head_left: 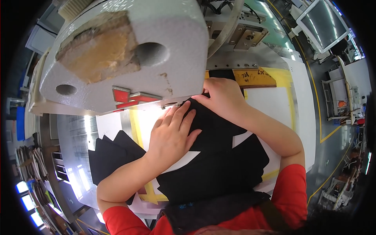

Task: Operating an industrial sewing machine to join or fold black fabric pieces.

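Note:
A black fabric piece (211, 124) lies beneath both my hands, below the edge of a big pale grey machine head (184, 58) that looks like an industrial sewing machine. My left hand (172, 131) rests flat on the fabric's left edge, fingers stretched out and thumb apart. At the fabric's far edge, my right hand (223, 98) has its fingers curled and its thumb pressed in, gripping the cloth; some fingertips are hidden by the machine head. Whatever works under the head cannot be made out.
More black fabric pieces lie nearer me (215, 172) and in a stack at left (117, 150). Yellow tape (291, 102) borders the white work surface (270, 105). A yellow strip (254, 77) with handwriting lies beyond my right hand. A monitor (323, 25) stands far right.

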Action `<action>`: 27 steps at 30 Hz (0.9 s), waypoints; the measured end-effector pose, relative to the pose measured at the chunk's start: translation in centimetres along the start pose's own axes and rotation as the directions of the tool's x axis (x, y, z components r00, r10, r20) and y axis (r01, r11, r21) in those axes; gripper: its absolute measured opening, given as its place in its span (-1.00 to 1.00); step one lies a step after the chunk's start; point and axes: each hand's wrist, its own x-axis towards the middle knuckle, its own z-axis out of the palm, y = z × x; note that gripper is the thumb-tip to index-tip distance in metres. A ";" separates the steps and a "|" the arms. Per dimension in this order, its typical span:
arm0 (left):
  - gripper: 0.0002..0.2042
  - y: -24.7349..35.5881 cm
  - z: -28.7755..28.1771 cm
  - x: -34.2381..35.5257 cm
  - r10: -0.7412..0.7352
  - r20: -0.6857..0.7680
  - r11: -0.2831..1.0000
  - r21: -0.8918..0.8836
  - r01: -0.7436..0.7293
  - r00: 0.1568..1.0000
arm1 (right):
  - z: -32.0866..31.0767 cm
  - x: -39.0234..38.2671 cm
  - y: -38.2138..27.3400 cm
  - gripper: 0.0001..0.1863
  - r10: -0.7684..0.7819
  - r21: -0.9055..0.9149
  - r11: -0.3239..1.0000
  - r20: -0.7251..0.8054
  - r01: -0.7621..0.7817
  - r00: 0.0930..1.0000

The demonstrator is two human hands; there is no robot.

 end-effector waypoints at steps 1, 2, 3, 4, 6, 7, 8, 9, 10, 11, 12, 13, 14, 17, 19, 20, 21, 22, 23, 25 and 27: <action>-0.54 0.0 0.0 0.0 -0.003 -0.001 1.000 0.000 0.003 1.000 | 0.2 0.0 0.0 -0.73 -0.009 -0.003 1.000 -0.018 0.009 1.000; -0.52 0.0 0.0 0.0 -0.012 0.012 1.000 0.017 0.012 1.000 | 0.3 0.0 0.1 -0.74 -0.019 -0.007 1.000 -0.036 0.018 0.999; -0.50 0.0 0.1 0.0 -0.020 0.027 0.999 0.032 0.020 0.999 | 0.4 0.0 0.1 -0.74 -0.019 -0.007 1.000 -0.034 0.019 0.999; -0.50 0.0 0.1 0.0 -0.022 0.028 0.999 0.031 0.022 0.999 | 0.5 0.0 0.2 -0.74 -0.028 -0.013 1.000 -0.044 0.027 0.999; -0.45 0.1 0.2 -0.1 -0.055 0.048 0.998 0.025 0.053 0.997 | 0.7 0.0 0.3 -0.75 -0.034 -0.020 0.999 -0.055 0.033 0.998; -0.45 0.1 0.3 -0.1 -0.052 0.049 0.998 0.025 0.051 0.997 | 0.7 0.0 0.3 -0.74 -0.050 -0.026 0.998 -0.055 0.049 0.997; -0.44 0.2 0.4 -0.1 -0.063 0.048 0.998 0.025 0.062 0.997 | 0.7 0.0 0.4 -0.73 -0.066 -0.032 0.997 -0.055 0.064 0.996; -0.42 0.3 0.5 -0.1 -0.070 0.048 0.997 0.024 0.069 0.996 | 0.8 -0.1 0.6 -0.73 -0.060 -0.033 0.998 -0.058 0.058 0.997; -0.42 0.3 0.5 0.0 -0.064 0.050 0.998 0.021 0.063 0.997 | 0.8 -0.1 0.7 -0.73 -0.086 -0.060 0.995 -0.064 0.082 0.994; -0.41 0.1 0.4 0.2 -0.042 0.030 0.998 0.049 0.040 0.999 | 0.8 -0.3 0.8 -0.71 -0.111 -0.086 0.991 -0.070 0.105 0.991; -0.40 0.0 0.4 0.3 -0.021 0.010 0.997 0.080 0.020 1.000 | 0.8 -0.4 1.0 -0.71 -0.107 -0.088 0.991 -0.074 0.100 0.991; -0.40 0.0 0.4 0.3 -0.014 0.010 0.997 0.078 0.013 1.000 | 0.7 -0.5 1.3 -0.68 -0.135 -0.146 0.982 -0.092 0.120 0.987; -0.40 0.0 0.5 0.3 -0.018 0.007 0.996 0.083 0.017 1.000 | 0.6 -0.7 1.5 -0.66 -0.162 -0.205 0.969 -0.107 0.137 0.981; -0.39 0.1 0.5 0.3 -0.044 0.035 0.995 0.086 0.041 0.998 | -0.6 -2.2 3.2 -0.65 -0.146 -0.221 0.970 -0.193 0.102 0.970; -0.38 0.4 0.4 0.3 -0.068 0.068 0.995 0.078 0.063 0.995 | -2.0 -3.7 4.7 -0.67 -0.075 -0.192 0.981 -0.200 0.036 0.977; -0.36 0.4 0.3 0.3 -0.072 0.074 0.993 0.101 0.065 0.995 | -2.6 -4.4 5.4 -0.69 -0.012 -0.153 0.988 -0.201 -0.020 0.980; -0.34 0.4 0.3 0.3 -0.070 0.081 0.991 0.122 0.060 0.994 | -3.0 -4.9 5.8 -0.71 0.057 -0.116 0.990 -0.203 -0.082 0.977; -0.34 0.5 0.2 0.4 -0.061 0.083 0.992 0.117 0.051 0.995 | -3.2 -5.1 6.0 -0.71 0.066 -0.119 0.989 -0.207 -0.092 0.976; -0.34 0.6 0.1 0.4 -0.047 0.080 0.989 0.142 0.036 0.996 | -3.3 -5.1 6.2 -0.72 0.086 -0.065 0.993 -0.185 -0.100 0.979; -0.29 0.4 0.1 0.4 -0.017 0.069 0.985 0.174 0.005 0.997 | -3.5 -4.8 6.1 -0.72 0.090 -0.025 0.995 -0.186 -0.096 0.978; -0.29 0.4 0.1 0.6 -0.013 0.063 0.986 0.170 0.002 0.998 | -3.5 -5.0 6.5 -0.71 0.077 -0.052 0.995 -0.197 -0.089 0.977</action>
